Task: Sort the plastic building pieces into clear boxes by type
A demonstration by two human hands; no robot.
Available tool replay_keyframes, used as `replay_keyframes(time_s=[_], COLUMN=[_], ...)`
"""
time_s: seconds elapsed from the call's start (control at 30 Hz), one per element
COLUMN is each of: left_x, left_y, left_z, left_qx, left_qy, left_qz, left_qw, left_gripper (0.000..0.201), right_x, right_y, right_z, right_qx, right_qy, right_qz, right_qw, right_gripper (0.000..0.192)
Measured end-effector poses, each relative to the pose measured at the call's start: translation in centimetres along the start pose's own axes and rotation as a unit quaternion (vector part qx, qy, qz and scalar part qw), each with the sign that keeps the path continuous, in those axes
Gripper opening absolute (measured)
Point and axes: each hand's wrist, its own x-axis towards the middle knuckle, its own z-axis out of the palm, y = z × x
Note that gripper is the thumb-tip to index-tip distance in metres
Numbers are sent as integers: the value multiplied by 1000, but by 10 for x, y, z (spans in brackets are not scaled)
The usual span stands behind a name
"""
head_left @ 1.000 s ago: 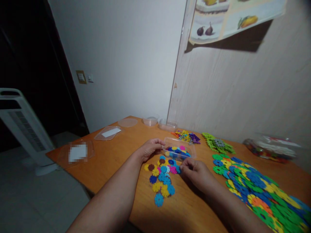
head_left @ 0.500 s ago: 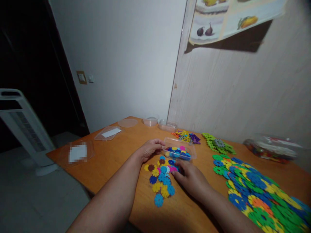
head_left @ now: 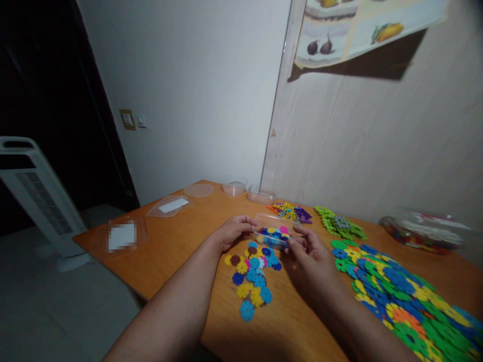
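Note:
A clear rectangular plastic container [head_left: 273,219] stands on the table with small flower-shaped discs [head_left: 274,233] inside, in blue, yellow, pink and brown. My left hand [head_left: 236,232] is closed on its left end, thumb and fingers pinching the rim. At the container's right front corner is my right hand [head_left: 307,249], its fingers curled and thumb bent inward; whatever lies between them is too small or hidden to make out. Just in front, a loose spread of similar discs [head_left: 253,275] lies on the table, light blue, yellow, dark blue, brown and pink.
On the right lies a big heap of larger notched discs [head_left: 407,301]. Green pieces [head_left: 337,223] and small multicoloured pieces [head_left: 289,212] are behind. Clear tubs [head_left: 234,188] and lids [head_left: 168,207] stand left and back; a filled clear container [head_left: 424,231] is far right.
My right hand has risen from the loose discs to the container's right front corner. Less pink shows in the spread where it was. My left hand stays on the container.

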Motion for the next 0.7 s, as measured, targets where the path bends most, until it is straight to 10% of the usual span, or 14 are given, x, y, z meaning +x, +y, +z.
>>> replay_keyframes(time_s=[0.33,0.7], left_x=[-1,-6], left_y=[1,9], left_z=[0,6], left_qx=[7,-2], left_qy=[2,13], left_qz=[1,-10], left_qw=[1000,1000], left_gripper=[28,27], right_x=[-9,-3], right_y=[10,-1], right_z=[2,-2], right_qx=[-442,-330], right_qy=[-153,-168], right_qz=[-90,-97], right_qw=[879,924], right_gripper=[29,29])
